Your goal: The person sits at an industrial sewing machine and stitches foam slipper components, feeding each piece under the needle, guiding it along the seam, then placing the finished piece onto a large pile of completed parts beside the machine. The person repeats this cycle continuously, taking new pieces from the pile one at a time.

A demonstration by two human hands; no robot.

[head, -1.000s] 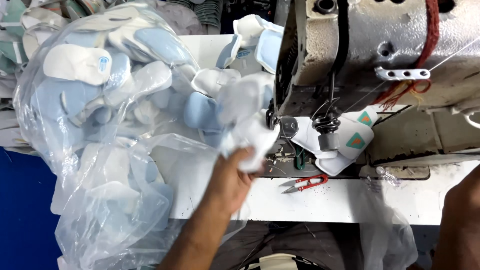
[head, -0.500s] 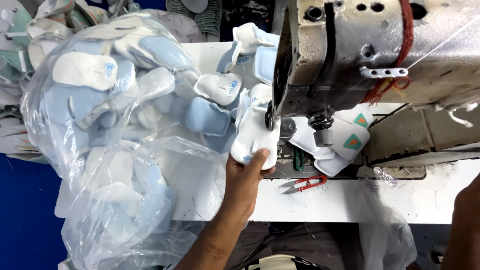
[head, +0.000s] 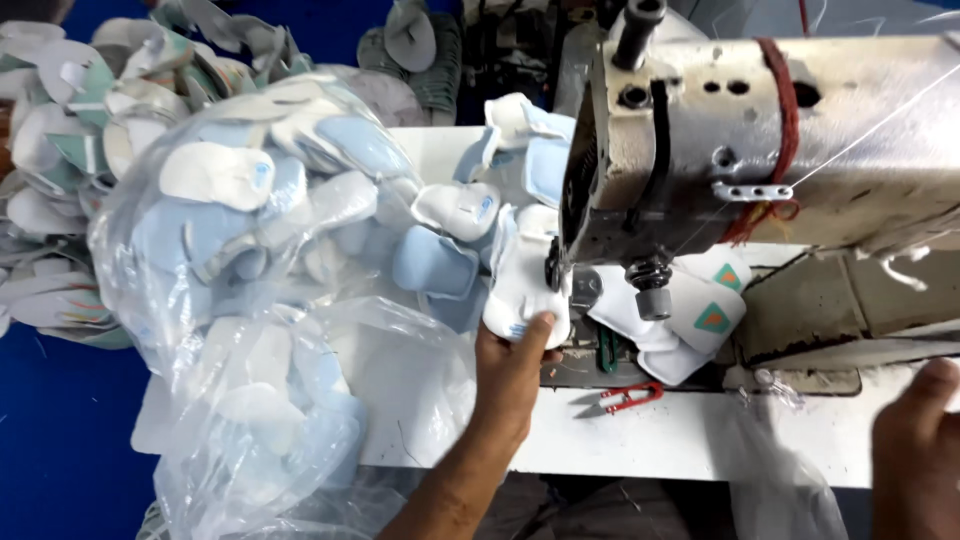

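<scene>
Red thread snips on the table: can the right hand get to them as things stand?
Probably yes. The right hand is empty at the table edge, and the red thread snips lie in the open on the white table, nothing between.

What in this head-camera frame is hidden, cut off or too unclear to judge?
- Right hand: cut off by the right and bottom edges; its grip is not visible.
- Needle area: hidden behind the sewing machine head.
- Left hand: fingers tucked under the white shoe piece, so the grip is partly unseen.
- Pieces in the plastic bag: blurred by glare and folds.
- Red thread snips: blades too small.
</scene>
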